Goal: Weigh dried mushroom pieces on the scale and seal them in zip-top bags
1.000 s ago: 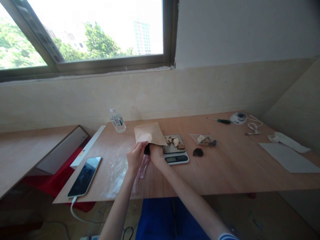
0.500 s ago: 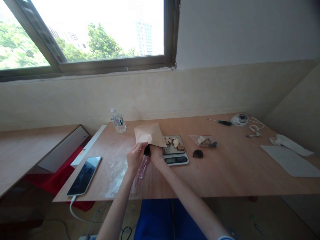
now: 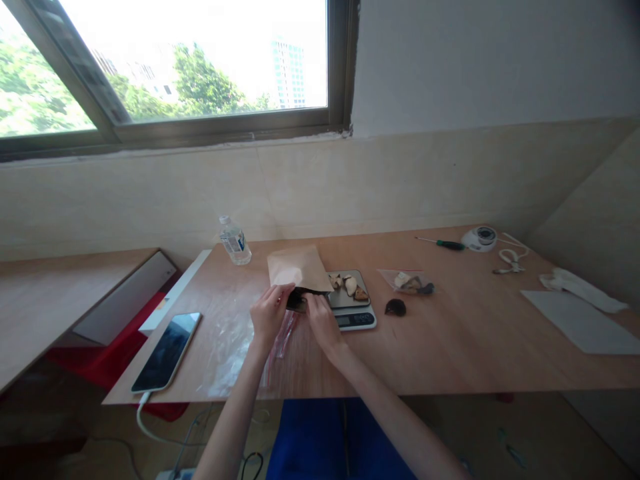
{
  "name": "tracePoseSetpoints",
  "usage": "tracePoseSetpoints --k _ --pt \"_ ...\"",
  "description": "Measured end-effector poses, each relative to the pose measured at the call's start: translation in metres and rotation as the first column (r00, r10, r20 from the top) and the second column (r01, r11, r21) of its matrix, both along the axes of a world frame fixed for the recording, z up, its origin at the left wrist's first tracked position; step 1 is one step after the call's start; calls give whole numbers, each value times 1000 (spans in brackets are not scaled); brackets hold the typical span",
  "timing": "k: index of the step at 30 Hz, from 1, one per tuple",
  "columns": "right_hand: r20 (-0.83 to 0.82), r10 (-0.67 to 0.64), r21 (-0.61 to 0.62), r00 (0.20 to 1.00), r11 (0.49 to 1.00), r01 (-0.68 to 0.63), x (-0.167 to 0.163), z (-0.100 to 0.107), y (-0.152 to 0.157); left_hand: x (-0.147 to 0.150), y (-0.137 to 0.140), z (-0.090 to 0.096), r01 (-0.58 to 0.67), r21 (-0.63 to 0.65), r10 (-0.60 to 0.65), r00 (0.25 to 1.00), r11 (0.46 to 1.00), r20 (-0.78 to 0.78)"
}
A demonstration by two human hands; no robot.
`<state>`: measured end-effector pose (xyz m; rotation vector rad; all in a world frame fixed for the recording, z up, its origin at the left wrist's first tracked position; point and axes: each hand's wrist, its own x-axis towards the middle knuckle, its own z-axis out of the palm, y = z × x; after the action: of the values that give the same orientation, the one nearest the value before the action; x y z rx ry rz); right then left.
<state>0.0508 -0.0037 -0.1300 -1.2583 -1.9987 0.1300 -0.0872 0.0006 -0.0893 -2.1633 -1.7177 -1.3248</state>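
Since the brown paper bag (image 3: 299, 265) near the frame's centre looks light, soft and easily creased, its open rim seems best to hold, the left hand (image 3: 269, 312) pinching one edge, the right hand (image 3: 323, 320) at the mouth, grip hidden, beside the scale (image 3: 359, 320).

So the right hand (image 3: 321, 321) was wrist-deep in the paper bag (image 3: 296, 268) a second ago, now it's pulled back to the opening.

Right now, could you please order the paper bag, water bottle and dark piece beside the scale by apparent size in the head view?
Largest to smallest:
1. Paper bag
2. Water bottle
3. Dark piece
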Motion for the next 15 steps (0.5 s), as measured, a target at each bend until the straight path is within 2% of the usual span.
tracePoseSetpoints --k 4,10,13,15 --pt "-178 57 91 982 995 -41 8 0 -7 0 0 -1 2 -8 -2 1000 1000 4" --pt "-458 -3 72 889 997 41 30 10 -29 -3 -2 -4 -10 -6 10 1000 1000 26" --pt "-473 -12 98 881 993 66 53 9 -36 -6 -2 -5 -27 -14 28 999 1000 47" --pt "-396 7 141 918 989 54 70 5 -36 -8 -2 -5 -42 -16 43 997 999 59"
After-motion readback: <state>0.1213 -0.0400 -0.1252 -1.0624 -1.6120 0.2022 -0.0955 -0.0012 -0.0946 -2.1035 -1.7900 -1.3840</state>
